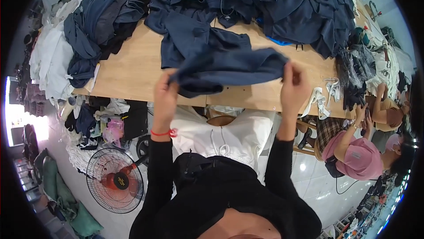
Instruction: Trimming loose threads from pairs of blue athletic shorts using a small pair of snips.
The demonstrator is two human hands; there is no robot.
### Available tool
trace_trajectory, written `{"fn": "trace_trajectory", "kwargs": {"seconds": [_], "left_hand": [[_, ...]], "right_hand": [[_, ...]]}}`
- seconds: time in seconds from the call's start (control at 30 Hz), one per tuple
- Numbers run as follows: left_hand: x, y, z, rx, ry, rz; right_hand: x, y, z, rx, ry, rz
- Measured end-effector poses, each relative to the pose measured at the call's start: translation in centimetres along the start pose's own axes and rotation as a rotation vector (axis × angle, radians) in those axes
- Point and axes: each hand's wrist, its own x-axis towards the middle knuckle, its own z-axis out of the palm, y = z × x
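One navy garment (240,64) is stretching over the near part of the wooden counter (132,73), its long axis running from left to right, with the right end lying slightly farther forward than the left. The left hand (165,95) is pinching the left end, its grip closed about the cloth; the right hand (295,84) is pinching the opposite end, its grip likewise closed between thumb and fingers, though blur is hiding the exact contact. Neither hand is nearer, since both are touching the garment, and the fabric is extending from each grip toward the other. Its lower left part is sagging toward the counter; whether it is touching cannot be told. Just beyond, a navy piece (185,40) is lying partly behind it, any join staying unclear, and a large heap of navy clothes (304,14) is lying farther off, mostly rightward.
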Motion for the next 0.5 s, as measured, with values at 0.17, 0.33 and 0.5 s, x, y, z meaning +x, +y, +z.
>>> {"fn": "trace_trajectory", "kwargs": {"seconds": [0.17,0.33,0.5], "left_hand": [[1.6,-3.3,-2.9,-0.113,0.159,-0.046],[-1.7,-5.8,-5.2,0.009,0.597,-0.228],[-0.7,-4.4,-2.8,0.389,0.314,-0.058]], "right_hand": [[3.5,1.3,0.6,-0.069,-0.042,-0.059],[-2.0,9.5,-2.8,-0.075,-0.019,0.231],[-5.7,10.9,-1.0,0.052,-0.094,0.447]]}}
